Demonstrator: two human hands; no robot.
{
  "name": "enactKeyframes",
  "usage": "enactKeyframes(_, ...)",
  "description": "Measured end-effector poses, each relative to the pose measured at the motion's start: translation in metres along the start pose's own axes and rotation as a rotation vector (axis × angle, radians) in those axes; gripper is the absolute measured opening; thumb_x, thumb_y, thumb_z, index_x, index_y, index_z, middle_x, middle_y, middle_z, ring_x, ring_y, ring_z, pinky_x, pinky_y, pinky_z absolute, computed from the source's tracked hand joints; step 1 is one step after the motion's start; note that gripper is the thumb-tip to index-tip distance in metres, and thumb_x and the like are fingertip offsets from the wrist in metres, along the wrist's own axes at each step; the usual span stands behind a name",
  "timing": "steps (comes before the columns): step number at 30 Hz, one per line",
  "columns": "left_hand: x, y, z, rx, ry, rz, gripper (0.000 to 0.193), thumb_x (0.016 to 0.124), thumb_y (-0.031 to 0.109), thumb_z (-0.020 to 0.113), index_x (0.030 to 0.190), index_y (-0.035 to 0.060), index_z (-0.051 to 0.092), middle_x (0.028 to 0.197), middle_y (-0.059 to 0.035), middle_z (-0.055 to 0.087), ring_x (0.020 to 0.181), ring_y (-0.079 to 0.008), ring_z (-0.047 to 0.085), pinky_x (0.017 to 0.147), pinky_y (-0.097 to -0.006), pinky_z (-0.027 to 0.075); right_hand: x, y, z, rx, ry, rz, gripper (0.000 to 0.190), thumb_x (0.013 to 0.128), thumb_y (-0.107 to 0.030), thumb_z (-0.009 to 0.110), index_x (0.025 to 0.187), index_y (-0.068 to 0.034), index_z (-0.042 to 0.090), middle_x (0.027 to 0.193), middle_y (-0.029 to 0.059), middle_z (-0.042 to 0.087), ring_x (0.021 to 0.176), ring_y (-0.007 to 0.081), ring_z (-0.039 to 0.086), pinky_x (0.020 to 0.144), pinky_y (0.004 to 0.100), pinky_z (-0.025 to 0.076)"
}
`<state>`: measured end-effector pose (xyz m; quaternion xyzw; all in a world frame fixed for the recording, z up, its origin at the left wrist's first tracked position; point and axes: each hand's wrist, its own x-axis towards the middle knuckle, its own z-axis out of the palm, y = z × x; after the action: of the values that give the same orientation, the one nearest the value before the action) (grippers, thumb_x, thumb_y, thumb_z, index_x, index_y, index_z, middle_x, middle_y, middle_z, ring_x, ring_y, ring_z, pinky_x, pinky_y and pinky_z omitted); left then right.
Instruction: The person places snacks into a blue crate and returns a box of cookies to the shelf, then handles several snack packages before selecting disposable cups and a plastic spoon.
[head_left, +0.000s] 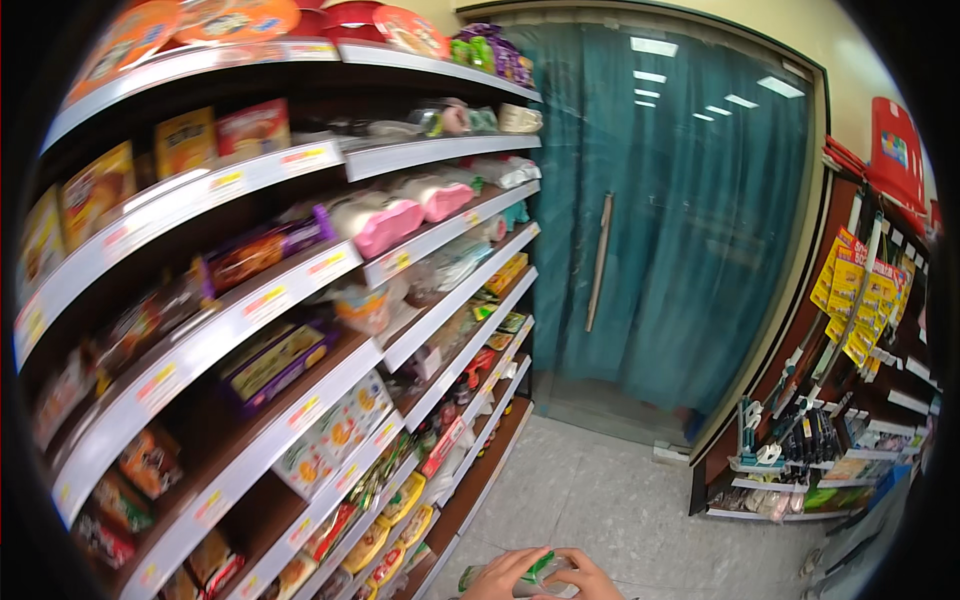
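Note:
Low at the bottom edge, my left hand (504, 576) and my right hand (581, 577) come together around a small clear item with green parts (541, 567), perhaps a package. My fingers cover much of it. The fingertips of both hands rest on it from either side. Part of another green and clear piece (466, 576) shows left of my left hand; whether it belongs to the same item I cannot tell. Both hands are above the grey tiled floor, right of the lower shelves.
Store shelves (322, 259) with boxed and bagged snacks fill the left. Ahead stands a glass door (660, 225) with a teal curtain and a long handle (600, 262). On the right is a rack (795, 480) with hanging yellow packs (862, 292) and a red plastic item (896, 154) above.

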<state>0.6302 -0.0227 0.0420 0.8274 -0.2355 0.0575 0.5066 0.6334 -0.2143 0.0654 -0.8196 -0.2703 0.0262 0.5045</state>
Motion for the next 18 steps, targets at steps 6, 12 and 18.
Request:
enactKeyframes(6, 0.097, -0.059, 0.002, 0.009, -0.115, -0.026, 0.077, 0.069, 0.025, 0.078, 0.134, 0.0026, 0.044, 0.125, -0.0221, 0.050, 0.114, -0.0369, 0.051, 0.095, -0.0404, 0.043, 0.080, 0.057, -0.040, 0.088, 0.000, 0.135, 0.027, 0.073, -0.019, 0.077, 0.088, -0.001, 0.065, 0.116, 0.0191, 0.053, 0.107, 0.0339, 0.053, 0.091, 0.0395, 0.044)
enactKeyframes(12, 0.218, -0.110, 0.010, -0.033, -0.069, -0.016, 0.074, 0.074, 0.020, 0.076, 0.135, -0.0001, 0.039, 0.129, -0.0214, 0.046, 0.117, -0.0365, 0.049, 0.098, -0.0395, 0.041, 0.177, 0.140, -0.104, 0.025, 0.096, -0.055, 0.020, 0.080, -0.013, 0.069, 0.095, -0.001, 0.064, 0.106, 0.0159, 0.059, 0.094, 0.0250, 0.059, 0.081, 0.0341, 0.047)
enactKeyframes(18, 0.326, -0.177, 0.001, 0.096, 0.209, -0.024, 0.064, 0.074, 0.005, 0.070, 0.132, 0.0003, 0.043, 0.126, -0.0182, 0.047, 0.118, -0.0329, 0.047, 0.098, -0.0377, 0.040, 0.319, 0.210, -0.195, -0.070, 0.248, -0.084, 0.023, 0.073, -0.024, 0.080, 0.082, -0.007, 0.067, 0.117, 0.0171, 0.055, 0.102, 0.0302, 0.058, 0.085, 0.0377, 0.047)
